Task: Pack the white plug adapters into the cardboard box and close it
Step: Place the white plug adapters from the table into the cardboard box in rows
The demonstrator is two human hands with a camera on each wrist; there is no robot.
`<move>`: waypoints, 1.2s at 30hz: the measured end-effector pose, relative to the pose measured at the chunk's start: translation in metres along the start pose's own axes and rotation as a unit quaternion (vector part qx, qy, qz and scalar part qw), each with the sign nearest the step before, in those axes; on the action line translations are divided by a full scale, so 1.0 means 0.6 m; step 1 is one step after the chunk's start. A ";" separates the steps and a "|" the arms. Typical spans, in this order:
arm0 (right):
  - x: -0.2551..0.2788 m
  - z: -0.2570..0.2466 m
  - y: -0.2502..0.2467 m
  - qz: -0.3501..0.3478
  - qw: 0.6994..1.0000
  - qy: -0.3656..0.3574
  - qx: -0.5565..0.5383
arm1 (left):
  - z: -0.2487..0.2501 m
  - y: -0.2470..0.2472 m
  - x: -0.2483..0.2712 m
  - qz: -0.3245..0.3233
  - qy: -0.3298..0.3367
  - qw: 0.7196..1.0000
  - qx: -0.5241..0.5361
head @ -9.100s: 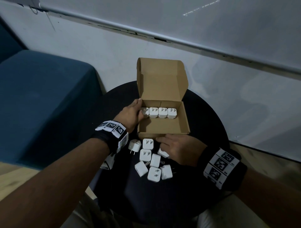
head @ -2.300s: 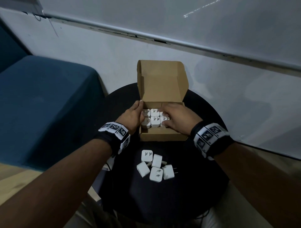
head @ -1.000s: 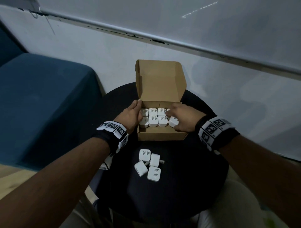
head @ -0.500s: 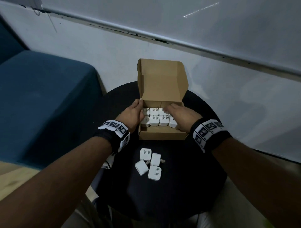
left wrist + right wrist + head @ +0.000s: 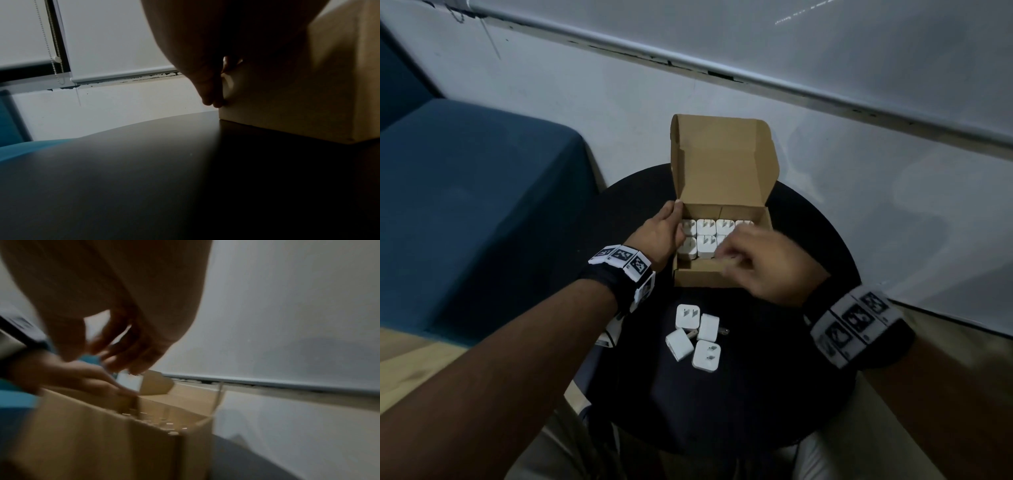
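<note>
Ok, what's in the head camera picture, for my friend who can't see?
An open cardboard box on a black table holds two rows of white plug adapters. The left hand holds its left wall, the right hand hovers above; four loose adapters lie nearby.

Place: we read this as a plain indoor sitting corner; whether home or office lounge, we cannot tell.
Window: we see a white roller blind (image 5: pixel 115 32) with a beaded metal pull chain (image 5: pixel 52 40), hanging above a white painted wall (image 5: pixel 619 113).
Seating: a dark blue upholstered seat (image 5: pixel 465 205) stands against that wall.
Counter: a small round black counter (image 5: pixel 739 394) sits just beside the seat.
Floor: we make out pale wooden flooring (image 5: pixel 407 359).
</note>
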State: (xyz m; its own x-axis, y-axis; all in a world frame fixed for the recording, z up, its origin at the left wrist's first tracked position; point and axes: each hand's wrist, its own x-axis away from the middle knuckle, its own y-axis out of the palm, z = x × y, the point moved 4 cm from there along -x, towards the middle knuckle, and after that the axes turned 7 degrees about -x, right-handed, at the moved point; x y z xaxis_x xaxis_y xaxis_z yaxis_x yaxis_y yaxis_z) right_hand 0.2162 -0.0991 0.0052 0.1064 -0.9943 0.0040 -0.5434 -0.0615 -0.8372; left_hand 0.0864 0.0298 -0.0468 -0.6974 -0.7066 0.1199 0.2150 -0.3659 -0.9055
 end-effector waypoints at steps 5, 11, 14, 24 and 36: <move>0.038 -0.028 0.087 -0.210 0.975 -0.047 0.049 | 0.003 -0.001 0.000 0.004 0.003 1.000 -0.007; 0.044 -0.015 0.105 -0.246 0.965 -0.044 0.079 | 0.006 -0.003 0.006 0.016 -0.004 1.000 0.006; 0.050 -0.004 0.109 -0.243 0.969 -0.020 0.048 | 0.004 -0.003 0.006 0.025 0.000 1.000 0.011; 0.050 0.001 0.041 -0.087 0.991 0.004 -0.103 | -0.003 -0.003 0.004 0.016 0.008 1.000 0.012; -0.069 0.037 0.019 -0.013 0.992 0.115 -0.049 | -0.020 -0.009 0.001 -0.025 -0.021 0.999 0.026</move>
State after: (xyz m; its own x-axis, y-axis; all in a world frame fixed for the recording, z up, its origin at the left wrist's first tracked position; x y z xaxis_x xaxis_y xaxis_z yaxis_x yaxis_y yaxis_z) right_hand 0.2244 -0.0569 -0.0166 -0.0656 -0.9849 0.1599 -0.6228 -0.0848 -0.7778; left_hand 0.0766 0.0387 -0.0466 -0.6791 -0.7111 0.1822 0.2173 -0.4318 -0.8754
